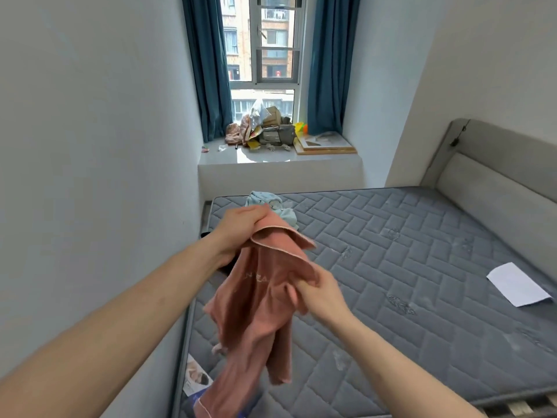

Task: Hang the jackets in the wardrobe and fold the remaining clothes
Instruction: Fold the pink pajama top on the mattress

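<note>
A pink garment (256, 300) hangs in the air over the left edge of the grey quilted mattress (407, 267). My left hand (241, 227) grips its upper edge at the top. My right hand (319, 294) pinches the same edge lower and to the right, so the cloth droops between and below the two hands. A crumpled light blue garment (271, 203) lies on the mattress near its far left corner, just behind my left hand. Something dark shows under my left wrist, mostly hidden.
A white sheet of paper (518, 285) lies on the mattress at the right. The grey headboard (497, 173) runs along the right. A cluttered window sill (277, 155) with bags and boxes sits past the bed. A wall (90, 176) stands close on the left.
</note>
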Tool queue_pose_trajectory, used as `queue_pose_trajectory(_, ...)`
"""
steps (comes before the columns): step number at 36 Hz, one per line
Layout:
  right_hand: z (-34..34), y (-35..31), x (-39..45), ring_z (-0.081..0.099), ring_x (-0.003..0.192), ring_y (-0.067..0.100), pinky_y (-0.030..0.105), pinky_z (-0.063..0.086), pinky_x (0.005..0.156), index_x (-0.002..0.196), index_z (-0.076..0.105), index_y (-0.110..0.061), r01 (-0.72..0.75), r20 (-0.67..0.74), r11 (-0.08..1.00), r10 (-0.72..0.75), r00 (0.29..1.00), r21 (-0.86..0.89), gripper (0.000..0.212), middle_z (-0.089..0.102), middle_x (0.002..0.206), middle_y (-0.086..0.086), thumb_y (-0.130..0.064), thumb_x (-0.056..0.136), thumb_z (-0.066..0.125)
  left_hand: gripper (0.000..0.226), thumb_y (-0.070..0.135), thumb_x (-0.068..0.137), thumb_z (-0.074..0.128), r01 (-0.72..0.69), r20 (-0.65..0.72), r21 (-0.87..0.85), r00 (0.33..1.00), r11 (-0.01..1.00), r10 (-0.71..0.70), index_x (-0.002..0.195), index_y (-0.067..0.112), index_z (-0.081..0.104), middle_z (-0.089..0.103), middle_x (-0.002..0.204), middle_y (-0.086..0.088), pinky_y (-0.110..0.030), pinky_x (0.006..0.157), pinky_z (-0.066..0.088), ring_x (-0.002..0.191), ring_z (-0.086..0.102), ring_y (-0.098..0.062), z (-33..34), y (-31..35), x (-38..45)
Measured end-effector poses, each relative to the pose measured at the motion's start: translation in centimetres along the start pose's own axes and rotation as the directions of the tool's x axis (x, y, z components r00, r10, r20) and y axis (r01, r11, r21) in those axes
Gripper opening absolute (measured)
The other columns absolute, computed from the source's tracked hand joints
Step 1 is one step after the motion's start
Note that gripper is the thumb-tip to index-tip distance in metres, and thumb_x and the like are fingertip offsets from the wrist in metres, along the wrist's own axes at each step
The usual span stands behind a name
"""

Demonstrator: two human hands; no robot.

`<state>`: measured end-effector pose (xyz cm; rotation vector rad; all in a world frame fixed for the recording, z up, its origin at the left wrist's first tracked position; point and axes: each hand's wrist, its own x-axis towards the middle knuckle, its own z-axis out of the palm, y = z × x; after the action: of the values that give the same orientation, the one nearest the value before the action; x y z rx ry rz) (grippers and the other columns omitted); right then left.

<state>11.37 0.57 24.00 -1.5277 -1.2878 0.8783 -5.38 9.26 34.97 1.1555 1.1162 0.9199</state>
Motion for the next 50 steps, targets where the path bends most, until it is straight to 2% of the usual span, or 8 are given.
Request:
queue_pose_trajectory(6,-4.9,-2.3,1.8,0.058,0.063,-0.001,0.023,0.046,0.063,0.078,0.072,-0.028,0.103,-0.016,0.982,-0.107,0.994,-0.159,0.027,0.069,0.066,-0.014,-0.008,0.09,0.058,0.022,0.032,0.099,0.063,-0.013,-0.059,0.081,0.998,0.997,0.017,0.088,0.016,0.075,0.073,0.073,0.01,-0.017,0.059,0.053,0.07,0.064,-0.006,-3.7,-2.6,-0.2)
queue_pose_trajectory(11,-7.1,-5.5,2.6,0.057,0.067,0.003,0.026,0.043,0.066,0.085,0.071,-0.018,0.211,0.137,0.918,-0.174,0.975,-0.336,0.021,0.068,0.072,-0.012,-0.014,0.099,0.056,0.027,0.038,0.101,0.052,0.1,0.063,0.078,0.993,0.992,-0.105,0.111,0.027,0.076,0.073,0.111,0.011,-0.038,0.101,0.037,0.107,0.06,-0.011,-4.0,-5.9,-0.2)
queue_pose_trajectory(17,-9.4,-7.9,3.3,0.04,0.057,0.006,0.026,0.032,0.057,0.08,0.062,0.001,0.166,0.123,0.953,-0.138,0.983,-0.254,0.028,0.044,0.059,-0.01,-0.02,0.098,0.059,0.051,0.008,0.054,0.061,0.025,0.18,0.002,0.983,1.0,-0.025,0.104,0.016,0.068,0.07,0.105,0.0,-0.041,0.093,0.041,0.107,0.06,-0.02,-2.2,-8.3,-1.0)
queue_pose_trajectory(22,-10.2,-9.6,3.4,0.056,0.072,0.01,0.029,0.044,0.069,0.095,0.076,-0.007,0.125,0.127,0.987,-0.112,0.985,-0.1,0.022,0.063,0.076,0.002,-0.022,0.098,0.061,0.089,-0.003,0.061,0.09,-0.086,0.186,0.27,0.982,0.959,0.036,0.128,0.015,0.034,0.055,0.119,0.001,-0.02,0.069,0.056,0.104,0.062,-0.013,1.2,-11.4,-0.9)
queue_pose_trajectory(27,-13.0,-10.7,3.1,0.057,0.073,0.009,0.027,0.045,0.07,0.097,0.078,-0.012,0.141,0.12,0.986,-0.129,0.984,-0.094,0.023,0.067,0.079,0.0,-0.028,0.096,0.061,0.014,0.004,0.087,0.069,-0.099,0.259,0.533,0.965,0.84,-0.05,0.099,0.006,0.075,0.078,0.1,-0.008,-0.04,0.088,0.059,0.099,0.071,-0.024,2.7,-13.7,0.7)
queue_pose_trajectory(31,-17.6,-8.9,2.6,0.05,0.053,0.013,0.034,0.045,0.059,0.083,0.065,-0.001,0.131,-0.03,0.89,-0.161,0.987,-0.437,0.038,0.048,0.055,-0.009,-0.036,0.097,0.061,0.038,-0.011,0.08,0.043,-0.156,0.108,0.575,0.987,0.803,0.115,0.076,0.02,0.066,0.067,0.076,0.0,-0.032,0.068,0.046,0.078,0.059,-0.022,1.4,-12.0,1.7)
queue_pose_trajectory(40,-21.2,-0.6,0.1,0.064,0.066,0.022,0.037,0.048,0.065,0.056,0.049,-0.028,-0.085,-0.186,0.696,-0.072,0.98,-0.713,0.045,0.062,0.056,-0.007,-0.03,0.1,0.058,0.038,0.033,0.094,0.063,-0.424,0.226,0.765,0.882,0.486,0.413,0.068,0.007,0.052,0.059,0.064,0.003,-0.03,0.063,0.039,0.068,0.057,-0.011,-1.9,-7.1,3.5)
queue_pose_trajectory(50,-19.8,0.4,0.4,0.046,0.064,0.011,0.033,0.039,0.064,0.079,0.06,-0.008,-0.08,-0.394,0.98,0.001,0.919,-0.185,0.04,0.051,0.064,-0.008,-0.035,0.106,0.047,0.058,0.071,0.064,0.078,-0.385,0.388,0.866,0.92,0.319,0.057,0.057,0.02,0.051,0.043,0.051,0.009,-0.031,0.056,0.035,0.052,0.042,-0.01,-5.8,-7.4,3.7)
